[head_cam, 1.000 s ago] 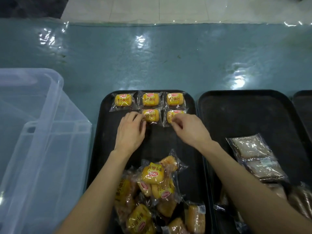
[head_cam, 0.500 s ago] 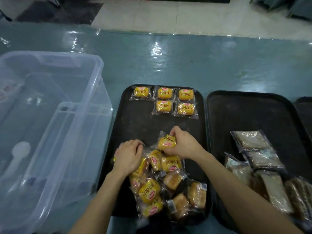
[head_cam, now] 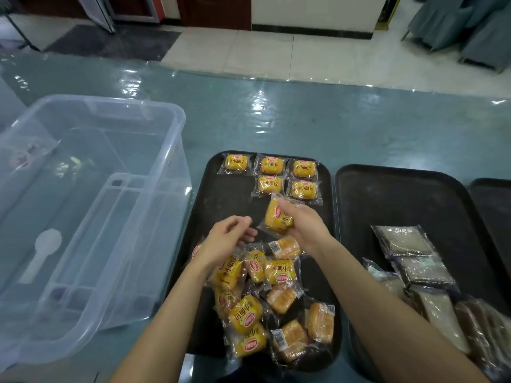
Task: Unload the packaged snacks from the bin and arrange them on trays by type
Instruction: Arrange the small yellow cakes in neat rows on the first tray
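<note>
Black tray [head_cam: 234,201], bare band mid-length

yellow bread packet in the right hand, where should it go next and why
Probably set it in the bare spot at the left end of the second row. The right hand grips the yellow bread packet below that row; on the black tray the back row holds three packets, the second row only two.

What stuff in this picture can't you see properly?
Head view:
- Third tray: cut off by the right edge.
- Brown packets: blurred, partly behind the right forearm.
- Left hand: its back faces the camera, so any packet inside is hidden.
- Bin: contents hazy through its cloudy wall.
</note>
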The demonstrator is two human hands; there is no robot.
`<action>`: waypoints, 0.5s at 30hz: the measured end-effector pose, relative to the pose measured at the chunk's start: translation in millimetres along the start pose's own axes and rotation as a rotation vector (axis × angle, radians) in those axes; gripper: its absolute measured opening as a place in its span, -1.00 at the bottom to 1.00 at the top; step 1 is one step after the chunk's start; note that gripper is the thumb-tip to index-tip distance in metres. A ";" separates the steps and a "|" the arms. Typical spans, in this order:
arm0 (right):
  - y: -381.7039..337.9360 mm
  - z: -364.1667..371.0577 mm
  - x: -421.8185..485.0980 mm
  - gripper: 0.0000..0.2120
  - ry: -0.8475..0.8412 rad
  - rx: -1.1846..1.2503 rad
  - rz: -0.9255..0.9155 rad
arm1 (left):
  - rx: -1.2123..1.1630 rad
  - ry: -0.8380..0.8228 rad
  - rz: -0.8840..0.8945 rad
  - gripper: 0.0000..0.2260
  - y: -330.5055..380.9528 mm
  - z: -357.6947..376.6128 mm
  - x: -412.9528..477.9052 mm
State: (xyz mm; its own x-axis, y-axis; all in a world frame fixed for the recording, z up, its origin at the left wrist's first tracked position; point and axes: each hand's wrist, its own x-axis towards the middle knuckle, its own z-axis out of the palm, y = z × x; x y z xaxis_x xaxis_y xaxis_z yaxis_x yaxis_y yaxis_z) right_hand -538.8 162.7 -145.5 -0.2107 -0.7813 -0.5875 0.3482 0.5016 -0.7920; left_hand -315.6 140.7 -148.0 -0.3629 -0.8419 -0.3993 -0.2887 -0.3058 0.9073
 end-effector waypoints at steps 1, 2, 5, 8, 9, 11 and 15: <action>-1.0 4.0 0.3 -0.55 0.021 0.079 0.009 | -0.032 -0.060 -0.024 -0.76 5.2 1.8 0.2; -0.9 8.2 1.2 -0.57 0.031 0.142 0.018 | -0.039 -0.093 -0.037 -0.76 9.5 4.0 1.3; -0.9 18.2 -0.4 -0.57 0.000 0.090 0.026 | -0.080 -0.041 -0.046 -0.81 13.6 5.0 10.1; -5.2 15.4 -2.0 -0.65 -0.054 -0.150 -0.034 | -0.180 0.071 -0.058 -0.82 10.1 -6.0 22.6; -6.1 13.9 -2.1 -0.67 -0.095 -0.211 -0.054 | -0.199 0.105 -0.062 -0.83 8.5 -10.7 25.6; -4.4 14.4 -0.3 -0.69 -0.151 -0.301 -0.084 | -0.204 0.155 -0.058 -0.83 4.8 -18.2 30.6; 5.4 29.5 13.3 -0.73 -0.063 -0.316 -0.135 | -0.223 -0.004 -0.073 -0.66 -0.5 -24.4 36.2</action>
State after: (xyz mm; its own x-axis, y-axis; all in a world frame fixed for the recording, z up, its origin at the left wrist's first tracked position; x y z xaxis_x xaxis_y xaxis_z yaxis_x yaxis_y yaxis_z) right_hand -512.7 144.0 -152.7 -0.1758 -0.8649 -0.4701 0.0185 0.4746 -0.8800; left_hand -307.0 99.5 -159.7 -0.3519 -0.8125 -0.4648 -0.1113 -0.4567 0.8826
